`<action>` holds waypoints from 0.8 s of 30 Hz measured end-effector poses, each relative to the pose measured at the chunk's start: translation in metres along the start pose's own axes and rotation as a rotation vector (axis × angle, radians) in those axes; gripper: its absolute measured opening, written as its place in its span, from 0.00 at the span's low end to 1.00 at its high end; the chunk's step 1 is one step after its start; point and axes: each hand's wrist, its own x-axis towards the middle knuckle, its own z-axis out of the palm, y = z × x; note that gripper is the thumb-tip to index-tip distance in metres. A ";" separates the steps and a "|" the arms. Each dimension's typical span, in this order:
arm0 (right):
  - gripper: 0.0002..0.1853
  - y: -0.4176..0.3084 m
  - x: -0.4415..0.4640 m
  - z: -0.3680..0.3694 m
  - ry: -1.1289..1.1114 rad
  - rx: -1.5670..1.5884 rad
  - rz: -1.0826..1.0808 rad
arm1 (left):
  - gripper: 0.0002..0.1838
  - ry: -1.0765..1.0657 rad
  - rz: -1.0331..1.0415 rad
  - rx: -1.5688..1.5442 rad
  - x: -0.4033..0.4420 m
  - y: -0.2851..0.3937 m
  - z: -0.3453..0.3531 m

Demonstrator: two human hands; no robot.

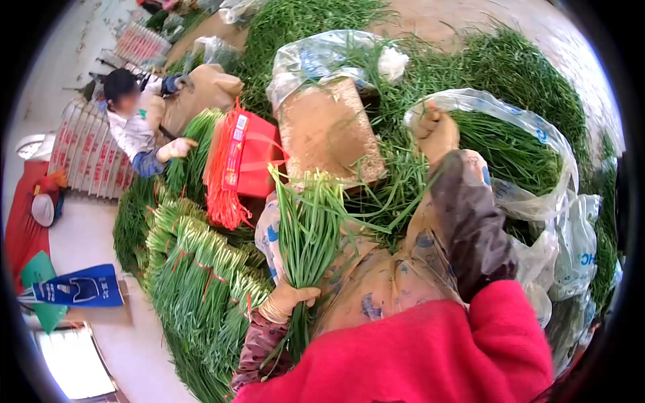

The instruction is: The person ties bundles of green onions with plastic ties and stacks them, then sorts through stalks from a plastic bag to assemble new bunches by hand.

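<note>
My left hand (pixel 290 300), in a pale glove, is closed round a loose bunch of garlic chives (pixel 306 235). The pale cut ends point away from me, and the leaves trail down past my wrist. My right hand (pixel 438 134), also gloved, is raised at the near rim of a clear plastic bag (pixel 561 144) full of loose chives (pixel 507 144). Its fingers are curled together; what they hold, if anything, is too small to tell. Between my hands stands a soil-stained block (pixel 329 131), with scattered leaves beside it.
Tied chive bundles (pixel 201 269) are piled at my left. A red box (pixel 259 151) with red ties (pixel 218 181) stands by the block. Another person (pixel 138 127) sits at the left, a gloved hand on chives. Loose chives (pixel 524 67) heap behind; crates (pixel 91 148) line the left.
</note>
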 end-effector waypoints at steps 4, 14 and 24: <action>0.16 -0.019 -0.067 0.043 -0.397 -0.830 0.161 | 0.20 0.071 0.004 0.082 0.004 -0.008 -0.019; 0.29 0.079 -0.147 0.029 -1.102 -1.848 0.001 | 0.36 0.258 0.051 0.305 0.005 -0.012 -0.021; 0.13 0.048 -0.098 0.025 -0.507 -1.755 -0.212 | 0.34 0.140 -0.057 0.401 -0.009 0.004 -0.017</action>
